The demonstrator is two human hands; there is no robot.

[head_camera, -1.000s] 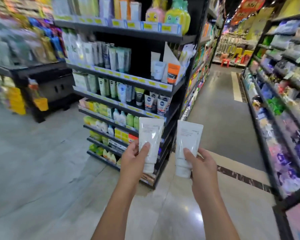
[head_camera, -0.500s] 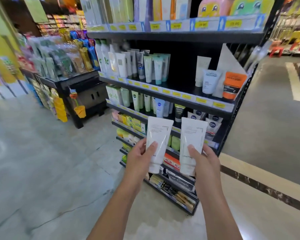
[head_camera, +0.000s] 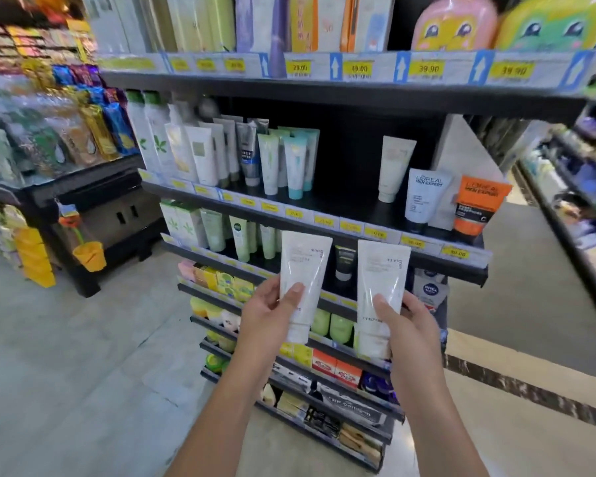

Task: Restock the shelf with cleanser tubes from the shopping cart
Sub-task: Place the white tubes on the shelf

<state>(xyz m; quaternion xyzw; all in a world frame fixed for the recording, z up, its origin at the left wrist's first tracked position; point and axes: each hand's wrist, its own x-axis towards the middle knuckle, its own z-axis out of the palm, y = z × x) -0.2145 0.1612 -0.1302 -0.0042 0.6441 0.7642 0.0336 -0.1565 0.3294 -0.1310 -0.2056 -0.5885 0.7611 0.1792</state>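
I hold two white cleanser tubes upright, caps down, in front of a black shelf unit. My left hand grips the left tube, thumb across its front. My right hand grips the right tube the same way. Both tubes hang level with the third shelf. Above them, the second shelf has a dark bare gap between several teal tubes and a lone cream tube. The shopping cart is out of view.
A grey tube and an orange tube stand at the shelf's right end. Price tags line each shelf edge. A low black display with snack bags stands to the left. An aisle opens on the right beside another shelf.
I have come closer to the shelf unit, which now fills the view. Both hands keep their tubes, raised slightly toward the shelves.
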